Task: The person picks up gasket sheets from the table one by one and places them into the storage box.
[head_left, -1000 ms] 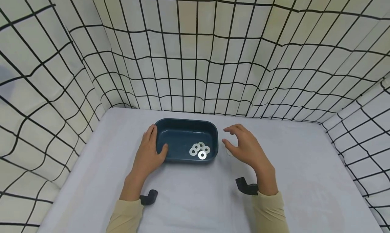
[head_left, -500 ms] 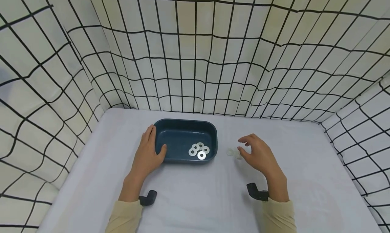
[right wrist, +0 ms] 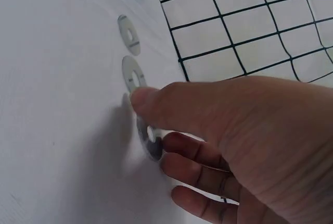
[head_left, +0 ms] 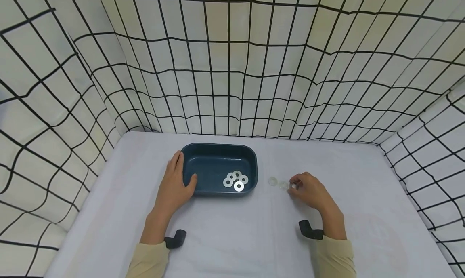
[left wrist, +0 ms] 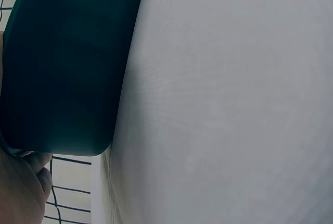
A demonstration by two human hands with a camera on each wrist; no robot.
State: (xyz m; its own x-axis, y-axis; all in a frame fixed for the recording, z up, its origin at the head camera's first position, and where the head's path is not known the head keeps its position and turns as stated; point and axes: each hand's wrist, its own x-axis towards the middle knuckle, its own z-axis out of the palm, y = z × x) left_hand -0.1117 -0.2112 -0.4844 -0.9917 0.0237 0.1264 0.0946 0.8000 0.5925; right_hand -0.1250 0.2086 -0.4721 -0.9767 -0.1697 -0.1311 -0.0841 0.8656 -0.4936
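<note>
A dark teal rectangular tray (head_left: pixel 205 169) stands on the white table in the head view. Several flat metal washers (head_left: pixel 238 186) lie inside it, toward its right end. My left hand (head_left: pixel 173 188) grips the tray's left end, thumb over the near rim and fingers along the outer side. To the tray's right, washers lie in a row on the cloth: one washer (head_left: pixel 273 181) nearest the tray, then another washer (head_left: pixel 283 185). The third washer (right wrist: pixel 151 136) is between the thumb and fingertips of my right hand (head_left: pixel 311 191), partly covered by the thumb.
A white cloth (head_left: pixel 225 233) covers the table. Black grid netting (head_left: pixel 232 80) over pale walls encloses the back and both sides. Each wrist carries a black camera mount, such as the right mount (head_left: pixel 308 230).
My right hand has moved right and down from beside the tray to the third washer, and its fingers have closed in around it. The left hand stays on the tray.
</note>
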